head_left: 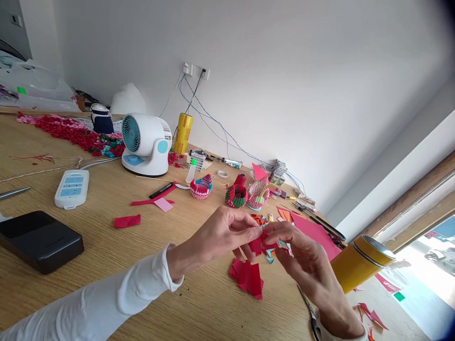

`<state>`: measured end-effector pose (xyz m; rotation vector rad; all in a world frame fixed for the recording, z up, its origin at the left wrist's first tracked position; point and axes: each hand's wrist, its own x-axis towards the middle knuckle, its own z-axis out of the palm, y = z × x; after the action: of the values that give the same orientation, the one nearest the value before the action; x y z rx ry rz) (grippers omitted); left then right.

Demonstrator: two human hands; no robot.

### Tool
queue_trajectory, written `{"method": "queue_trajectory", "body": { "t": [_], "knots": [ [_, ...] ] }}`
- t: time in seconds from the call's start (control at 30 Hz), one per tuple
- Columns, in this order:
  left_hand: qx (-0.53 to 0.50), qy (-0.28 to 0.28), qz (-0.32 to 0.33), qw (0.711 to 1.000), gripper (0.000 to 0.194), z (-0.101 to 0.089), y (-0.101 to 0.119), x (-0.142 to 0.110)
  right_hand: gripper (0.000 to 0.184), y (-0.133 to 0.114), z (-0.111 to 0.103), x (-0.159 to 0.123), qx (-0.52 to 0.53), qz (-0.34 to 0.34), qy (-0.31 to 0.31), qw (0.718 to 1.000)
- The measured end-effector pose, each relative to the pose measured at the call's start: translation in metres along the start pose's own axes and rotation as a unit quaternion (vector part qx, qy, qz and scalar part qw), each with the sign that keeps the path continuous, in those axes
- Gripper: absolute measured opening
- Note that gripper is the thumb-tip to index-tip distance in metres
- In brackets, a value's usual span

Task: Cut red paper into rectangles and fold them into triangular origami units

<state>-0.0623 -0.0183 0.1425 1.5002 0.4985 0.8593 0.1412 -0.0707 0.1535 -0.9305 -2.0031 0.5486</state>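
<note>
A small folded piece of red paper (255, 246) is held up above the table between my two hands. The thumb and fingers of my left hand (227, 232) pinch it from the left. My right hand (309, 265) has its fingertips on the paper's right side, with the thumb lower and partly apart from the fingers. Fingers cover some of the paper, so its full shape is hidden. Just below lies a loose stack of red paper pieces (247, 277) on the wooden table. Small folded orange and blue paper pieces (270, 260) lie behind the hands.
Scissors (313, 317) lie beside my right wrist, near a yellow flask (362, 263). Behind are red sheets (314, 232) and folded-paper models (236, 195). To the left are a white fan (147, 142), a power strip (72, 188), a black box-shaped device (40, 241) and a red paper strip (127, 221).
</note>
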Motion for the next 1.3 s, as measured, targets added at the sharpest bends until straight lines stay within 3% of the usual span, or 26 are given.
{"method": "queue_trajectory", "body": {
  "t": [0.2,0.67,0.93,1.3],
  "knots": [
    [0.044,-0.003,0.039,0.998,0.024,0.004,0.001,-0.002,0.013,0.003,0.009,0.001,0.053,0.092,0.073,0.992],
    [-0.038,-0.027,-0.035,0.998,0.019,-0.002,-0.001,0.003,0.009,0.011,0.014,0.008,0.103,0.109,0.103,0.983],
    [-0.027,-0.052,-0.016,0.998,0.016,-0.004,0.004,0.001,0.004,0.014,0.014,0.009,0.184,0.106,0.094,0.973],
    [-0.030,-0.047,0.043,0.998,0.018,-0.003,0.003,0.001,0.011,0.006,0.024,0.011,0.375,0.153,0.120,0.906]
  ]
}}
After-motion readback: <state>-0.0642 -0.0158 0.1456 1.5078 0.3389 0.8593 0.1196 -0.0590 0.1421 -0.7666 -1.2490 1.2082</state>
